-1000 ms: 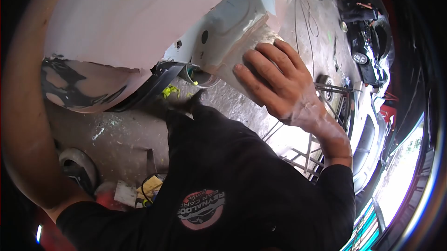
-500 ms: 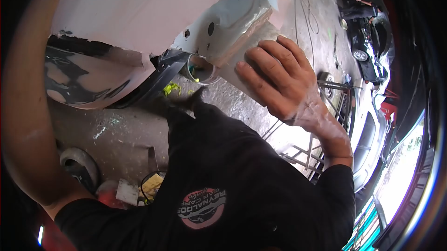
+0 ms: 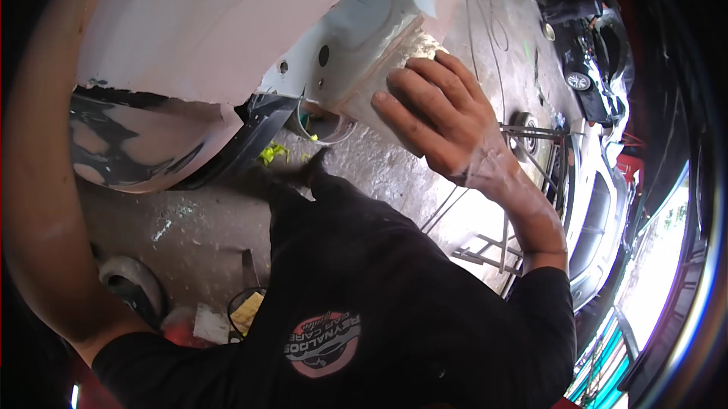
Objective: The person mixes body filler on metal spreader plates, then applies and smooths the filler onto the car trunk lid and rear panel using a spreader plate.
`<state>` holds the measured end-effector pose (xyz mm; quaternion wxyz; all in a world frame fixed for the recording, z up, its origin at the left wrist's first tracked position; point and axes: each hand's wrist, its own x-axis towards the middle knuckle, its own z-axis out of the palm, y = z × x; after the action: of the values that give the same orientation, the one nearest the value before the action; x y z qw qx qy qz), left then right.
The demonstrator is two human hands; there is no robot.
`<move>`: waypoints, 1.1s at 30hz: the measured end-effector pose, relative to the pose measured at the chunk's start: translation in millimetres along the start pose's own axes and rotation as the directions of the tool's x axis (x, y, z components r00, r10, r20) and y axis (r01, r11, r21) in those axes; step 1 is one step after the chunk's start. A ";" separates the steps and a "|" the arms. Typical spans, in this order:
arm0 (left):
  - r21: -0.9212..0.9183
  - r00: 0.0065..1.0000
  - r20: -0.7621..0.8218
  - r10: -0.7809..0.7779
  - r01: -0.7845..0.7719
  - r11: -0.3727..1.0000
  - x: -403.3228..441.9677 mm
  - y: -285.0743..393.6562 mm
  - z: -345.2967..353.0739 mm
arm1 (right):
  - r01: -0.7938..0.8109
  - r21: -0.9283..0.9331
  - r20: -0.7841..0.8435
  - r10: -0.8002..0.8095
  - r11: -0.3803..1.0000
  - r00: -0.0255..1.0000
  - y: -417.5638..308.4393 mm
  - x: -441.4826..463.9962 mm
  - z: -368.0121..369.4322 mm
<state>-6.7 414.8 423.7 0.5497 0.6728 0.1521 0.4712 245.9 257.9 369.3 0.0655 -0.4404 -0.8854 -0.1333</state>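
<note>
The largest thing here is the pale car body panel (image 3: 189, 22), the landmark for the rest, over the concrete floor (image 3: 189, 219). A patchy pink-and-black curved section (image 3: 152, 143) lies along the panel's near edge, with a dark gap between them. To the right of the panel is the pale blue-grey section (image 3: 356, 22), whose near end is under the right hand (image 3: 462, 121). That grip is part-closed: the fingers are bent and slightly spread, laid over the section's end rather than wrapped around it. The thumb is hidden, and I cannot tell whether anything thin sits beneath the palm. The left forearm (image 3: 45, 181) runs up along the panel's left side; the left hand is out of frame, so its grip cannot be told. A round tub (image 3: 347, 133) and a smaller yellow-green scrap (image 3: 271, 153) lie on the floor just off the panel's near corner. The step in hand looks like surface work by touch; a further stroke would call for level fingers and light, even pressure, clear of the section's edge.
</note>
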 end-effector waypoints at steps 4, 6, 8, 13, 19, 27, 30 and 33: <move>-0.011 1.000 -0.003 -0.004 0.004 1.000 1.4 -0.7 0.5 | -0.004 -0.012 0.035 0.004 1.000 0.999 3.6 -7.6 -8.8; -0.015 1.000 -0.001 -0.007 0.007 1.000 2.6 -1.2 1.3 | 0.002 -0.037 -0.010 -0.002 0.999 1.000 10.2 -6.6 -9.5; -0.015 1.000 -0.002 -0.011 0.011 1.000 3.1 -1.6 2.6 | -0.002 -0.047 -0.006 0.002 0.999 1.000 15.8 -3.7 -6.8; -0.015 1.000 -0.004 -0.018 0.018 1.000 6.1 -1.8 1.9 | -0.024 -0.015 0.023 0.025 1.000 0.999 24.1 -10.0 -1.0; -0.021 1.000 -0.005 -0.025 0.025 0.999 9.4 -3.3 5.6 | -0.028 -0.040 -0.053 0.026 0.999 0.998 36.2 -6.5 0.7; -0.027 0.999 -0.007 -0.033 0.033 0.999 14.4 -5.4 6.8 | -0.045 -0.023 -0.033 0.044 0.999 0.998 47.7 -12.4 0.1; -0.029 0.999 -0.006 -0.037 0.037 0.999 15.2 -6.0 8.2 | -0.038 -0.027 -0.085 0.036 0.999 0.996 54.3 -9.3 5.8; -0.028 0.999 -0.001 -0.040 0.040 0.999 17.4 -7.7 10.2 | -0.042 -0.023 -0.080 0.040 0.999 0.996 60.8 -10.9 11.6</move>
<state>12.8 424.0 425.5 0.5681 0.6617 0.1592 0.4627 301.0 288.0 366.5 0.0981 -0.4538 -0.8711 -0.1603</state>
